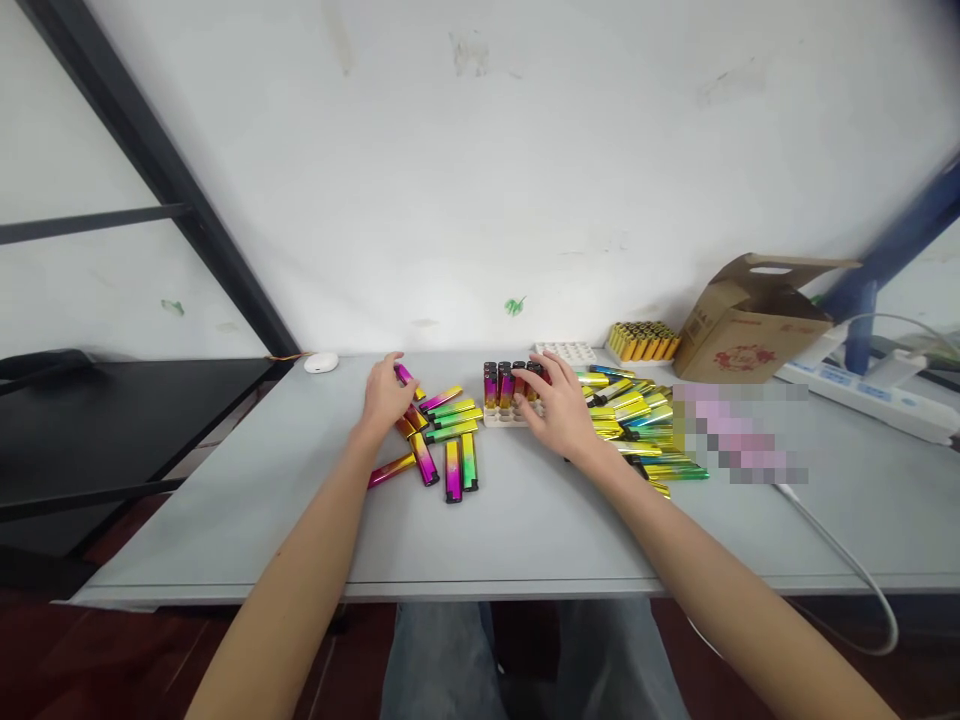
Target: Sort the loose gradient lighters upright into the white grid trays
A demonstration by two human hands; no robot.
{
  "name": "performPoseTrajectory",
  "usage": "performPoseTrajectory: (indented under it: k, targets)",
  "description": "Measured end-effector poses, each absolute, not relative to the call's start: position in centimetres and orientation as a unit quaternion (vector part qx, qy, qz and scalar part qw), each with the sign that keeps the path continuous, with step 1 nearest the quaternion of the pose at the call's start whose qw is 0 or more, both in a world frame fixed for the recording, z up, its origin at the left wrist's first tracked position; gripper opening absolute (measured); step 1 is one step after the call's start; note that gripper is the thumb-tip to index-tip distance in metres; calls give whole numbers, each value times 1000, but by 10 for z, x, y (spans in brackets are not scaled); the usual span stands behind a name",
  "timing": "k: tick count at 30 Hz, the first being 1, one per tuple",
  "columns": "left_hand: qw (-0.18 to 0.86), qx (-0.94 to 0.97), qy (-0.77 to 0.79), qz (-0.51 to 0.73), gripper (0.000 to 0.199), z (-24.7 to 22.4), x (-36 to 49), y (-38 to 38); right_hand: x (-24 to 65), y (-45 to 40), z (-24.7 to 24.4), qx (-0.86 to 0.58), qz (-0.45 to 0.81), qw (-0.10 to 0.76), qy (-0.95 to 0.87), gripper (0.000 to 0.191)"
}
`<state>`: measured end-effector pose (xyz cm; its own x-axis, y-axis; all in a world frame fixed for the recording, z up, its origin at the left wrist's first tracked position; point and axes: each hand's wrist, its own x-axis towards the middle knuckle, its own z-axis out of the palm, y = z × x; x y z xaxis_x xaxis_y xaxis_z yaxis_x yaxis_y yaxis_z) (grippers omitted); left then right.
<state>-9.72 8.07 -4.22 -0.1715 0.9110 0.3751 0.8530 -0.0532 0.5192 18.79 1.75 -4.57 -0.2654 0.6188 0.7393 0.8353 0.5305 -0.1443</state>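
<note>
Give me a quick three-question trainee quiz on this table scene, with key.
1. Which hand touches the upright tubes in the holder?
2. True or false: the cardboard box is shut.
3. Which lies nearer the left hand? A: the power strip. B: the small white rounded object.

Key: 1. The right hand. 2. False, its flaps stand open. 3. B.
</note>
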Motion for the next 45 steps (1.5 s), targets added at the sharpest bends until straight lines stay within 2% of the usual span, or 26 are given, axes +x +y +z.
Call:
performPoseTrajectory:
  k: [2, 5, 10, 18, 24, 30, 37, 45]
  targets:
    - [48, 649, 642, 405, 60, -40, -92, 79, 188, 18, -45, -463, -127, 409, -776, 32]
    - [115, 640, 597, 470, 65, -38, -81, 76, 190, 18, -44, -461, -105, 426, -771, 37]
    - [209, 619, 553, 516, 42, -34, -68, 70, 191, 17, -42, -461, -85, 429, -772, 50]
    - [318, 612, 452, 565, 36, -18, -47, 53, 194, 16, -40, -460, -89, 431, -772, 43]
    - [391, 619, 413, 541, 34, -12, -30, 36, 197, 16, -41, -441, -123, 396, -796, 37]
    - [406, 631, 428, 504, 36, -18, -26, 36, 195, 14, -40, -440, -123, 356, -815, 41]
    - [379, 633, 446, 507, 40, -25, -26, 43, 193, 13, -41, -448, -125, 353, -812, 39]
    - [383, 633, 453, 498, 41, -25, -27, 42, 192, 11, -41, -447, -119, 352, -814, 46]
